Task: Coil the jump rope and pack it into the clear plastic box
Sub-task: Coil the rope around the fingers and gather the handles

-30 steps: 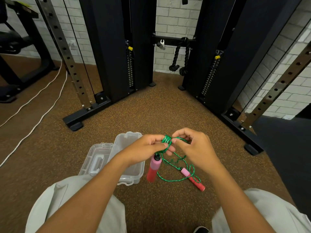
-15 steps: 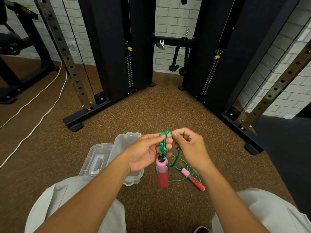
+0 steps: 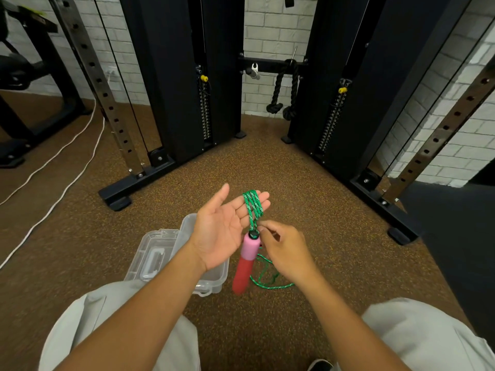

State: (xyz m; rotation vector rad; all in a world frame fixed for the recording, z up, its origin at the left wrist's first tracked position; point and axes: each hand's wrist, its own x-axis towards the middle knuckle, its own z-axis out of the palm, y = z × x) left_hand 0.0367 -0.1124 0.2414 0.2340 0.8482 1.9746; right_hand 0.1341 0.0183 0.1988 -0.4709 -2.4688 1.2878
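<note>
My left hand [image 3: 218,234] is held palm up with its fingers stretched out. Several turns of the green jump rope [image 3: 252,207] are wound around those fingers. One pink-and-red handle [image 3: 246,266] hangs down from the loops. My right hand [image 3: 286,250] pinches the rope just beside the top of that handle. The loose rest of the rope [image 3: 267,284] lies on the floor under my right hand, and the second handle is hidden. The clear plastic box [image 3: 211,282] sits on the floor below my left wrist, with its hinged lid [image 3: 152,255] open to the left.
I sit on a speckled brown rubber floor [image 3: 267,167]. A black cable machine frame [image 3: 139,180] stands ahead, with feet [image 3: 399,231] to the left and right. White cords [image 3: 61,188] run along the floor at the left. My knees are at the bottom corners.
My left hand has opened flat and turned palm up, showing the loops around its fingers. My right hand has dropped from the top of the coil to the rope by the handle.
</note>
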